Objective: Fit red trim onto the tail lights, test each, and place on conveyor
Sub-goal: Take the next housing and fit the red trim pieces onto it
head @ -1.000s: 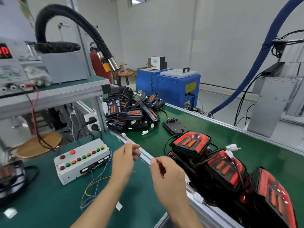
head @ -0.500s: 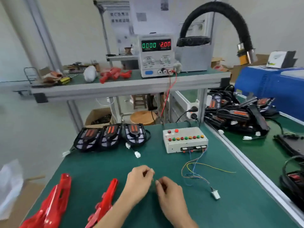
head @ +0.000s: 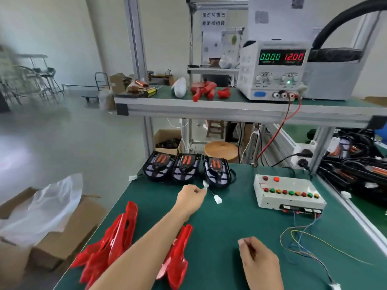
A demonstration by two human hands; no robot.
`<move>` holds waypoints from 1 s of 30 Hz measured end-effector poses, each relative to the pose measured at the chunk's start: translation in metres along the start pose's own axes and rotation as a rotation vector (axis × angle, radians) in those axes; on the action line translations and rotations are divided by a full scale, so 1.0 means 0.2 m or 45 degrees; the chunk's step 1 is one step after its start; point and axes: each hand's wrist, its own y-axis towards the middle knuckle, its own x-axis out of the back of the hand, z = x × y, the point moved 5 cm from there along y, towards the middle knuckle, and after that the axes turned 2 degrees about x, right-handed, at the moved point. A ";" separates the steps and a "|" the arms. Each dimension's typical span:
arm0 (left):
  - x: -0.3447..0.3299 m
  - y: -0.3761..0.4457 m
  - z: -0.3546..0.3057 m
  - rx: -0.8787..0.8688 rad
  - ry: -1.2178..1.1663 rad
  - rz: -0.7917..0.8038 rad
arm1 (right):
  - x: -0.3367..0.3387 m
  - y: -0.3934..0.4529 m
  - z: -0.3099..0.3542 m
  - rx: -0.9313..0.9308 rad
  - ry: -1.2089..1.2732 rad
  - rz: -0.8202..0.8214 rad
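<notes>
My right hand (head: 258, 262) rests nearest on the green table (head: 226, 231), fingers loosely curled, holding nothing. Red trim pieces (head: 117, 237) lie at the near left edge, under my left forearm. Left hand (head: 191, 197) reaches forward, fingertips pinching a white plug (head: 205, 183) on the rightmost tail light's wire. Three tail lights (head: 184, 167) sit side by side at the far edge; button box (head: 289, 192) to their right.
</notes>
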 end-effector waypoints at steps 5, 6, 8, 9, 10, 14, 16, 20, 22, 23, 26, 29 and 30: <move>-0.12 0.20 -0.10 0.047 -0.026 0.004 | -0.01 0.03 0.00 -0.038 -0.032 0.037; -0.14 0.24 -0.11 0.069 -0.043 0.002 | -0.01 0.04 0.00 -0.043 -0.046 0.043; -0.17 0.31 -0.14 0.148 -0.043 -0.005 | -0.01 0.05 0.01 -0.035 -0.072 0.031; -0.19 0.34 -0.16 0.179 -0.037 -0.023 | -0.01 0.05 0.01 -0.023 -0.081 0.010; -0.21 0.37 -0.17 0.209 -0.011 -0.040 | -0.01 0.05 0.01 -0.009 -0.090 -0.010; -0.26 0.43 -0.19 0.271 0.218 -0.119 | -0.02 0.05 0.00 0.041 -0.086 -0.082; -0.28 0.43 -0.18 0.293 0.239 -0.157 | -0.03 0.06 -0.02 0.041 -0.081 -0.092; -0.30 0.42 -0.17 0.313 0.258 -0.206 | -0.04 0.05 -0.03 0.011 -0.046 -0.074; -0.29 0.40 -0.16 0.278 0.291 -0.231 | -0.04 0.05 -0.03 0.017 -0.036 -0.075; -0.30 0.39 -0.15 0.249 0.308 -0.239 | -0.04 0.05 -0.03 0.023 -0.038 -0.077; -0.31 0.33 -0.13 0.178 0.369 -0.235 | -0.04 0.06 -0.04 0.024 -0.043 -0.077; -0.31 0.29 -0.09 0.136 0.347 -0.187 | -0.03 0.06 -0.04 0.043 -0.025 -0.068; -0.30 0.28 -0.08 0.153 0.293 -0.154 | -0.03 0.06 -0.03 0.043 -0.014 -0.062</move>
